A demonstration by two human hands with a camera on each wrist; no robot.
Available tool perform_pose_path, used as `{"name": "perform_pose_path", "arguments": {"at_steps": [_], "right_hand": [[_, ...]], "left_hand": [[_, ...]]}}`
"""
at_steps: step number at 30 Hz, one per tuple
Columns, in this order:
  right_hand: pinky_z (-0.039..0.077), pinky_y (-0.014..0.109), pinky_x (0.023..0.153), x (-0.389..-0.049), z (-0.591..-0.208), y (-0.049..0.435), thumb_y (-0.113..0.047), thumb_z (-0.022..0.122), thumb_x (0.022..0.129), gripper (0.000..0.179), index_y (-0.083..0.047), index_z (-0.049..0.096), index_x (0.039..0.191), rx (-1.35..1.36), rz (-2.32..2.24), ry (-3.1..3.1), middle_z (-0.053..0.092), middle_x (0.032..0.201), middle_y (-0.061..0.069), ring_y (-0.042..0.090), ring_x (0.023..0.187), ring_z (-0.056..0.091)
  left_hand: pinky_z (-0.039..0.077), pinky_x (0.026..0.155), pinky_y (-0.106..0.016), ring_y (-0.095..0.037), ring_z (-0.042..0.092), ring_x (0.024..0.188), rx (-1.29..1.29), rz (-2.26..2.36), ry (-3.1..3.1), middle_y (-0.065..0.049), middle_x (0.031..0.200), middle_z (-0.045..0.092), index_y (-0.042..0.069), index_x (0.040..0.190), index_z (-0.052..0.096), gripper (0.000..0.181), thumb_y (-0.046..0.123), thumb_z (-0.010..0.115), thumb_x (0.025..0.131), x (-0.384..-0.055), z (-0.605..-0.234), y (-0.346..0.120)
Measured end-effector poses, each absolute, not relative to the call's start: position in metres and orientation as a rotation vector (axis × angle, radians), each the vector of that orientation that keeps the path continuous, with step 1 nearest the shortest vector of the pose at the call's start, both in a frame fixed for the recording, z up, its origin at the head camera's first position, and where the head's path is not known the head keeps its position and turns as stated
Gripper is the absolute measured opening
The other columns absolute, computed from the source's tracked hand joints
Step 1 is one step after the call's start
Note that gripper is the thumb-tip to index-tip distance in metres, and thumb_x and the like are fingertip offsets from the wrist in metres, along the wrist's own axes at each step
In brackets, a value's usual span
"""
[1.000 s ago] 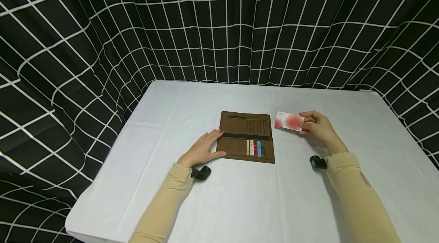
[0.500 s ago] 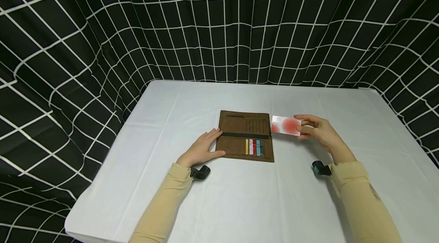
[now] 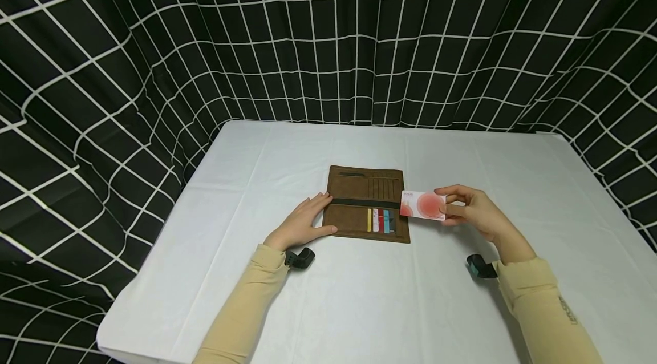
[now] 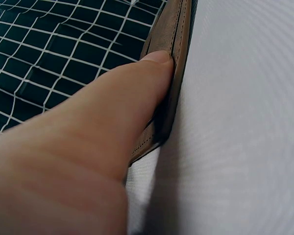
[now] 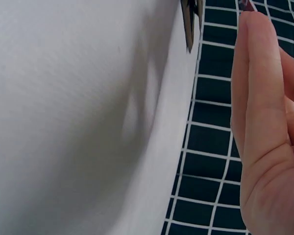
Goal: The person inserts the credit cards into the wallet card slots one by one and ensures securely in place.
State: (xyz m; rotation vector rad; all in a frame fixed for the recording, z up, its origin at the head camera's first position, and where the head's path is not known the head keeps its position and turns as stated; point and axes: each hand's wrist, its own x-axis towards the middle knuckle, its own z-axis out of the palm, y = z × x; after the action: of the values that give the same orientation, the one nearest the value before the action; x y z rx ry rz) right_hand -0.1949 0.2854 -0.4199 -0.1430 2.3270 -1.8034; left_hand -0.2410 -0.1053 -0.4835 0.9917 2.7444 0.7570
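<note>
A brown wallet (image 3: pixel 349 218) lies unfolded on the table, a dark band across its middle. Several coloured cards (image 3: pixel 381 220) stick up from slots in its near half. My left hand (image 3: pixel 300 224) rests on the wallet's left edge with fingers extended; in the left wrist view the thumb (image 4: pixel 137 83) presses on the brown leather. My right hand (image 3: pixel 472 210) pinches the right end of a white card with red circles (image 3: pixel 423 205). The card's left end overlaps the wallet's right edge in the head view. In the right wrist view only a sliver of the card shows beyond the fingertips.
A white cloth covers the table (image 3: pixel 339 301). Black curtains with a white grid (image 3: pixel 328 39) hang behind the table and along its sides. Each wrist carries a small black camera, such as the left one (image 3: pixel 301 259).
My right hand has brought the card left and nearer to me, from beside the wallet's far half to its right edge near the band. My left hand stays on the wallet.
</note>
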Motion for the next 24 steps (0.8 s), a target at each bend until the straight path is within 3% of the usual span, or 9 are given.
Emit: {"name": "perform_pose_path", "arguments": {"at_steps": [8,24], "right_hand": [[0.056,0.037,0.065,-0.19,-0.424,0.276,0.01,0.057,0.085,0.042,0.018,0.043,0.124,-0.108,-1.791,2.349,0.046,0.095,0.025,0.017,0.066,0.063],[0.056,0.04,0.063,-0.184,-0.424,0.262,0.013,0.055,0.081,0.042,0.019,0.043,0.12,-0.054,-1.795,2.317,0.049,0.078,0.017,0.022,0.065,0.061]], "left_hand": [[0.006,0.112,-0.031,-0.017,0.014,0.138,0.995,0.766,2.741,-0.006,0.151,0.021,0.008,0.146,0.027,0.081,0.056,0.055,0.086,-0.241,-0.483,-0.106],[0.006,0.112,-0.032,-0.018,0.014,0.138,1.005,0.755,2.743,-0.007,0.151,0.021,0.007,0.146,0.027,0.08,0.053,0.056,0.087,-0.241,-0.482,-0.106]]}}
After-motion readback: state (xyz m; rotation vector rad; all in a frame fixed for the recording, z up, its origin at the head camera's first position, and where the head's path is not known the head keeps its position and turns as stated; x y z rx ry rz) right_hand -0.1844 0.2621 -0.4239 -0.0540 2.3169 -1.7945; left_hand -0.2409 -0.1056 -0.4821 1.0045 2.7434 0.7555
